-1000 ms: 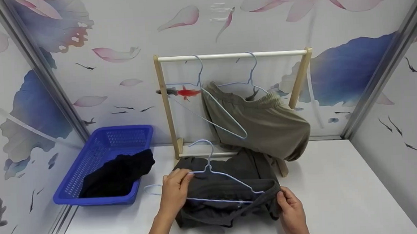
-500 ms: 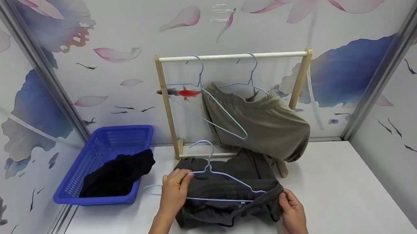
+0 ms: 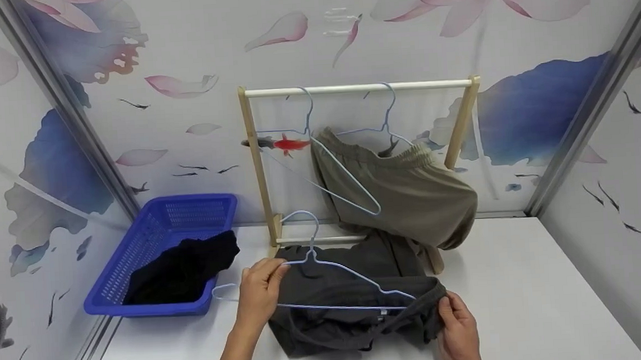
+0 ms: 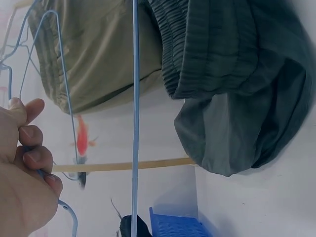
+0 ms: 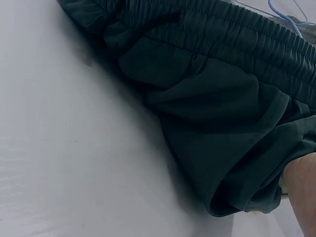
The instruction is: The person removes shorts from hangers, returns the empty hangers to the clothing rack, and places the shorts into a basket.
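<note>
Dark grey shorts [image 3: 364, 258] with an elastic waistband lie on the white table in front of the rack. My left hand [image 3: 258, 295] grips a light blue hanger [image 3: 342, 306] by its left shoulder, hook up. The hanger's right end reaches inside the waistband opening, while its left end sticks out past my hand. At the right side of the waistband, my right hand [image 3: 459, 330] pinches the fabric between thumb and fingers. In the left wrist view, curled fingers [image 4: 34, 155] wrap the hanger wire. The right wrist view shows mostly the shorts [image 5: 212, 103]; that hand's fingertips are hidden.
Behind stands a wooden rack with a white rail [image 3: 343, 89]. From it hang a bare blue hanger [image 3: 348, 173] and khaki shorts [image 3: 405, 197] on another hanger. To the left, a blue basket [image 3: 103, 271] holds black cloth [image 3: 176, 272]. Patterned walls enclose the table.
My left hand and the hanger have shifted slightly left. My right hand has moved a little right, drawing the waistband's right side with it.
</note>
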A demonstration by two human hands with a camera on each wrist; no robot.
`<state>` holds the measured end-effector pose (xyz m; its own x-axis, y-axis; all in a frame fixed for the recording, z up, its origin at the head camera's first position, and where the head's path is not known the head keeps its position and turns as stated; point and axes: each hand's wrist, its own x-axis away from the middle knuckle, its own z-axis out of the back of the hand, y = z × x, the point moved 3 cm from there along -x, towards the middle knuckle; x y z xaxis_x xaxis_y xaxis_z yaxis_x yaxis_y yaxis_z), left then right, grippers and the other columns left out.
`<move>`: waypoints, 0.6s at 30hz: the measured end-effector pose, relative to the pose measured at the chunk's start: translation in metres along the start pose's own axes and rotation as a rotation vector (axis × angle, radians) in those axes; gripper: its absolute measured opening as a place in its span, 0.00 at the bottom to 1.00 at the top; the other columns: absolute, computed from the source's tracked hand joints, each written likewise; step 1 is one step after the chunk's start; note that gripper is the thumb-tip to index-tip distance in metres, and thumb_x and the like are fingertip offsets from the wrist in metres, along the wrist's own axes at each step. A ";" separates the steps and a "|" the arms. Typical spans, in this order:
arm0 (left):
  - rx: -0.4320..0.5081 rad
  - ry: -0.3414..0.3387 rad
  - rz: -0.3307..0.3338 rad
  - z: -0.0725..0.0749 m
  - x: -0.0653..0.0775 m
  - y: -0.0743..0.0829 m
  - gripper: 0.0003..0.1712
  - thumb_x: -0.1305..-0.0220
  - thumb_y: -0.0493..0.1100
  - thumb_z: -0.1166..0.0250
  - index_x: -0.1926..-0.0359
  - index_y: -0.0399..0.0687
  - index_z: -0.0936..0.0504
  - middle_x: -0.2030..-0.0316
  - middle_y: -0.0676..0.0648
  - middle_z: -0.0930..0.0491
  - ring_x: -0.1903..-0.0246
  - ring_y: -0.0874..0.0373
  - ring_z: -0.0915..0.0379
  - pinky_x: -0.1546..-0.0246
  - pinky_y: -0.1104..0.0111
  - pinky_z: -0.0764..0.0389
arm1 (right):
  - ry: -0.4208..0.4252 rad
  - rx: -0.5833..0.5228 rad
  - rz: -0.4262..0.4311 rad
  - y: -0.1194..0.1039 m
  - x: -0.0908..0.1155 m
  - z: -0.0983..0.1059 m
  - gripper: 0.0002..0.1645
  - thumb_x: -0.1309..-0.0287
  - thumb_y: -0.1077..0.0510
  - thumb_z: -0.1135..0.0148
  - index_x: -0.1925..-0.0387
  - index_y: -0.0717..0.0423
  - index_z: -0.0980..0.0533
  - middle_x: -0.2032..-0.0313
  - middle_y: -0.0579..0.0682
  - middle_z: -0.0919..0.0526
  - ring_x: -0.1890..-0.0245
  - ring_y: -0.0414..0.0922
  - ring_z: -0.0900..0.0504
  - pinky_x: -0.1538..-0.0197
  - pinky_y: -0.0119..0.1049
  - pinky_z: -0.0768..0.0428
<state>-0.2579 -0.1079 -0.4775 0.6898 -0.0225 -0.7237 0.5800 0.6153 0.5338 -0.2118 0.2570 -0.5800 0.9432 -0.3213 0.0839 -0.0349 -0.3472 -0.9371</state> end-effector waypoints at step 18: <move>0.007 0.034 0.009 -0.001 0.002 -0.002 0.03 0.35 0.38 0.31 0.64 0.43 0.13 0.70 0.52 0.15 0.69 0.56 0.19 0.65 0.65 0.38 | 0.067 0.340 -0.090 0.009 -0.007 0.007 0.32 0.19 0.48 0.51 0.29 0.68 0.34 0.32 0.63 0.29 0.45 0.30 0.26 0.48 0.17 0.27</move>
<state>-0.2583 -0.1085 -0.4803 0.6801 0.0101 -0.7331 0.5767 0.6101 0.5434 -0.2161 0.2620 -0.5917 0.9133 -0.3639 0.1830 0.1700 -0.0678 -0.9831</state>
